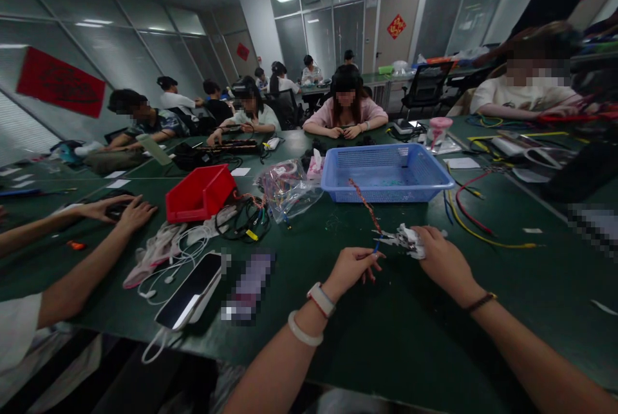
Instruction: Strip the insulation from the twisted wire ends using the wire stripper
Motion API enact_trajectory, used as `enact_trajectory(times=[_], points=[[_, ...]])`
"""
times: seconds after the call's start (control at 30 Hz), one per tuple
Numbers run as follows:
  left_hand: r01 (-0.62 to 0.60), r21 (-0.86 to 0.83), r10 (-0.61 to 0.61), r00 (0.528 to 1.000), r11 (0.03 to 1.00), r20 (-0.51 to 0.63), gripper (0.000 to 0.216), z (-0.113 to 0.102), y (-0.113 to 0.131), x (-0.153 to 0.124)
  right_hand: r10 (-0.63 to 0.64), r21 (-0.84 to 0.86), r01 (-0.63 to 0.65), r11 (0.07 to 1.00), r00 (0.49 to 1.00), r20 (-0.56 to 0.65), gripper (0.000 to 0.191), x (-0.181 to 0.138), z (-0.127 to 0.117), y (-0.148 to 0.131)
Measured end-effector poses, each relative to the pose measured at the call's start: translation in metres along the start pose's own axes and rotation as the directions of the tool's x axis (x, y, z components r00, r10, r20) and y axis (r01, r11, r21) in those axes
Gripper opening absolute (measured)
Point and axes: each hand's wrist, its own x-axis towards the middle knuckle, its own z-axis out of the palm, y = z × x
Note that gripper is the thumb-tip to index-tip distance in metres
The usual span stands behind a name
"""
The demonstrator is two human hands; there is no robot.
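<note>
My left hand [351, 269] is closed in a pinch on the end of a thin blue wire [376, 247], just above the dark green table [338, 324]. My right hand [441, 259] is closed on a small white connector piece [408, 239] with wires coming out of it. A twisted red and orange cable [364, 203] rises from the connector toward the blue basket [386, 172], which stands right behind my hands. A watch and a pale bangle sit on my left wrist, a dark band on my right.
A red bin [200, 192], a bag of wires [287, 188], black cables and white earphones lie to the left. A phone [190, 291] rests near the front edge. A neighbour's arms [91, 253] reach in from the left. Yellow and red wires [477, 227] lie right. Several people sit opposite.
</note>
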Motion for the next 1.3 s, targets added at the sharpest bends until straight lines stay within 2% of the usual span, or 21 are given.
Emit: enact_trajectory(times=[0.37,0.63,1.03,1.3], points=[[0.0,0.06,-0.004,0.997,0.998,0.078,0.027,0.005,0.001,-0.006,0.015,0.005,-0.015,1.0,1.0,-0.01,0.034,-0.006,-0.014,0.004],[-0.003,0.098,-0.008,0.994,0.995,0.112,0.031,0.011,0.006,-0.009,0.002,0.064,-0.002,0.998,1.0,-0.01,0.042,-0.005,-0.008,0.005],[-0.082,0.234,0.065,0.995,0.969,0.079,0.029,0.002,0.014,-0.009,0.012,0.123,-0.015,0.992,1.0,0.029,0.03,-0.006,-0.014,0.003],[-0.077,0.107,0.071,0.996,0.991,0.06,0.031,0.001,0.016,-0.008,-0.023,0.22,0.001,0.975,0.995,0.097,0.026,-0.007,-0.024,0.004]])
